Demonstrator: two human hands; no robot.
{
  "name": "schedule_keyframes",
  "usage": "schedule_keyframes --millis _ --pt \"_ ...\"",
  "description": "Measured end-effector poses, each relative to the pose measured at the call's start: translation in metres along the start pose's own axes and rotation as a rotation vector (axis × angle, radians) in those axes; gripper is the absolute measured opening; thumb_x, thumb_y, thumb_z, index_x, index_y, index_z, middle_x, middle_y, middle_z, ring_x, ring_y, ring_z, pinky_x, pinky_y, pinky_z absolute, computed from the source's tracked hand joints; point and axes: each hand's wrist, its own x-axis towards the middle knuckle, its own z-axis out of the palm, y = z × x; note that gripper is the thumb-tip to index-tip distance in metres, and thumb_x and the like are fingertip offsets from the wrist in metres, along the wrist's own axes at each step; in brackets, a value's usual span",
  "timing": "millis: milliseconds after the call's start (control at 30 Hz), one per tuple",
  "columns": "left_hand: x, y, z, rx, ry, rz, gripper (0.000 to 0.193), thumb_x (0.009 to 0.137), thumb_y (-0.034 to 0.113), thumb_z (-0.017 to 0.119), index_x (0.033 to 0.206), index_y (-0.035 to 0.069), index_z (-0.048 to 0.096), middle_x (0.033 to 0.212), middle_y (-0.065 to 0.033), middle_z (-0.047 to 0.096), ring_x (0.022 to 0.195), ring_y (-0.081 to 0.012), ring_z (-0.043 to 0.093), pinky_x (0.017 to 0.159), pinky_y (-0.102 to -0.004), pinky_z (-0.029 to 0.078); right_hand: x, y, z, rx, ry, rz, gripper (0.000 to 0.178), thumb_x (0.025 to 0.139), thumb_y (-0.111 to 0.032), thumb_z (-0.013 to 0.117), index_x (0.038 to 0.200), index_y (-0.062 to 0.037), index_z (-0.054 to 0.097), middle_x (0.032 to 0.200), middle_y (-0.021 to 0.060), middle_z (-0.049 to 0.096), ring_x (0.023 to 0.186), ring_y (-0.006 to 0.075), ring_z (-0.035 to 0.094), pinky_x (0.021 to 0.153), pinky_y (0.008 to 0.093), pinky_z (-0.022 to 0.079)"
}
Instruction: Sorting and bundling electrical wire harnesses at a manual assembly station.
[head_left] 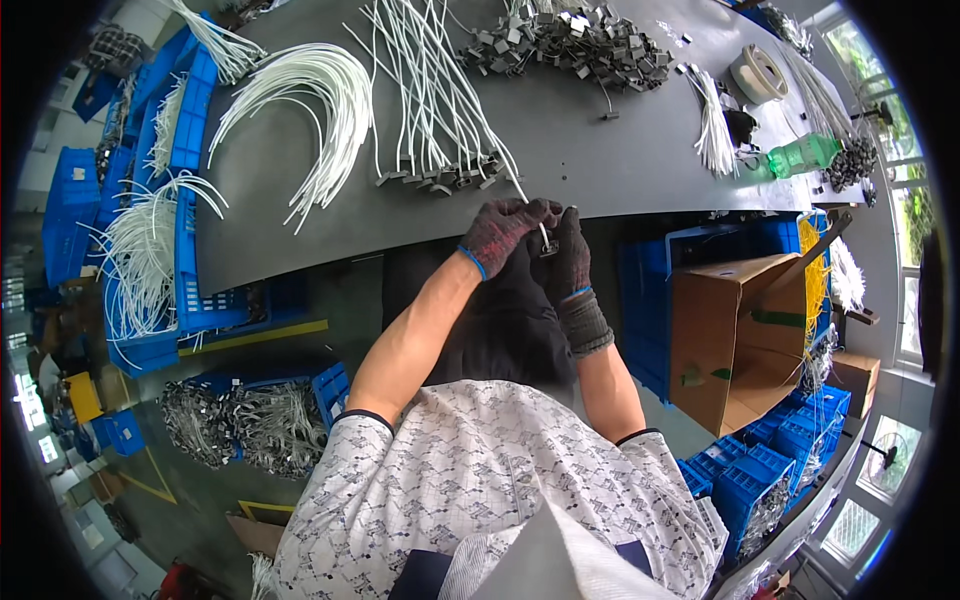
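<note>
Both hands wear dark knitted work gloves and meet just off the table's near edge. My left hand (505, 234) is closed, its fingertips pinching a white cable (518, 189) that runs down from the bundle on the table. Below those fingertips, the cable's end carries a small dark metal clip (549, 246). My right hand (571, 256) is closed against the clip's right side; its thumb is partly hidden. Beyond my left hand, a spread of white cables (430, 100) ends in a row of similar dark clips (445, 178).
A curved bundle of white cables (335, 90) and a heap of dark clips (590, 45) lie on the grey table (600, 160). A green bottle (803, 157) and tape roll (759, 74) are at right. Blue crates (188, 250) stand left; a cardboard box (735, 335) stands right.
</note>
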Motion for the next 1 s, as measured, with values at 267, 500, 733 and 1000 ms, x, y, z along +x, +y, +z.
schedule_keyframes --millis 267,500,733,1000 --pt "-0.001 -0.003 0.005 0.283 0.291 0.248 0.026 0.095 0.025 0.067 0.093 0.000 0.073 0.082 -0.0084 0.072 0.071 -0.0122 0.059 0.067 -0.0324 0.048 0.032 0.002 0.033 0.167 0.107 0.184 0.055 0.104 -0.057 0.038 0.097 -0.0111 0.067 0.081 0.0011 0.065 0.065 0.0085 0.055 0.052 0.0262 0.045" --pt "0.039 0.045 -0.085 0.770 0.363 0.140 0.031 0.093 0.031 0.065 0.090 0.000 0.071 0.078 -0.0138 0.068 0.076 -0.0196 0.065 0.070 -0.0366 0.050 0.092 -0.016 0.089 -0.093 -0.131 0.242 0.050 0.103 -0.047 0.045 0.105 -0.0023 0.066 0.074 0.0116 0.064 0.069 0.0252 0.066 0.065 0.0358 0.053" --pt "-0.073 0.058 -0.250 1.564 1.080 0.189 0.032 0.091 0.035 0.061 0.108 0.008 0.066 0.108 -0.0189 0.066 0.100 -0.0367 0.065 0.086 -0.0475 0.052 0.145 -0.030 0.024 -1.074 0.316 -0.607 0.054 0.096 -0.033 0.061 0.137 0.0007 0.050 0.133 0.0254 0.057 0.118 0.0391 0.059 0.097 0.0441 0.049" --pt "-0.118 0.021 -0.343 1.662 1.023 -0.338 0.026 0.090 0.034 0.057 0.098 0.014 0.070 0.102 -0.0182 0.068 0.097 -0.0360 0.068 0.082 -0.0488 0.055 0.271 -0.071 -0.039 -1.481 0.381 -0.160 0.079 0.087 -0.049 0.062 0.147 -0.0012 0.040 0.145 0.0323 0.042 0.134 0.0479 0.042 0.106 0.0499 0.042"
